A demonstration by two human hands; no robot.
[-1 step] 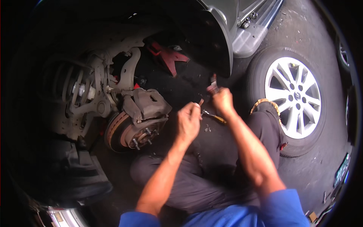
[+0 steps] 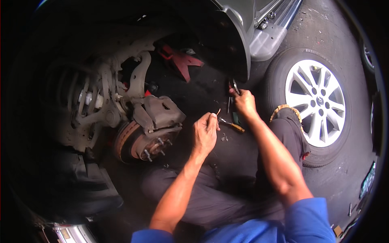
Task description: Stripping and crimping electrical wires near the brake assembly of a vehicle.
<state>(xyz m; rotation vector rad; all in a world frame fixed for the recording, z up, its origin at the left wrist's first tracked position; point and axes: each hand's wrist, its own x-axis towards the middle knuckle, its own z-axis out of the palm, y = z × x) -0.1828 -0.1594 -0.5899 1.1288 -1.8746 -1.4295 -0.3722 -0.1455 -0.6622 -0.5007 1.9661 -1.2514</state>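
Note:
Between the thumb and fingertips of my left hand is a thin copper-coloured strip, its end pointing up. Farther forward and to the right, my right hand is closed around a metal hand tool that looks like pliers, partly hidden by the fingers. A screwdriver with a yellow handle lies on the floor between the hands. To the left of my left hand are the brake caliper and rusty brake disc, with bare wheel studs sticking out.
On the right a wheel with silver spokes lies by my knee. A red jack stand stands under the car behind the caliper. The dark fender liner hangs above my right hand. Coil spring and suspension arms fill the left.
My right hand has shifted slightly right and forward, and the tool in it has turned. My left hand has moved slightly right and down; its strip now points more upright.

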